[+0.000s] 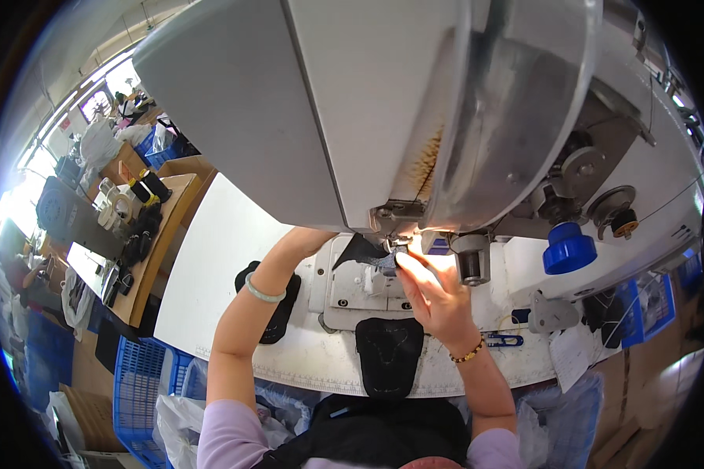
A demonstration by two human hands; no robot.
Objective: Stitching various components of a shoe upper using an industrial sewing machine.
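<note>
Right hand [436, 294] pinches dark fabric [360, 252]; left hand [313, 239] mostly hidden behind the sewing machine [368, 102], its grip impossible to tell.

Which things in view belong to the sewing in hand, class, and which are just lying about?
Part of the job:
- sewing machine
- dark fabric, at the right hand
- front black piece and left black piece, probably spare work

Lying about, seemingly:
- black spool on the side table
- blue basket
- plastic bag
- paper sheet
</note>
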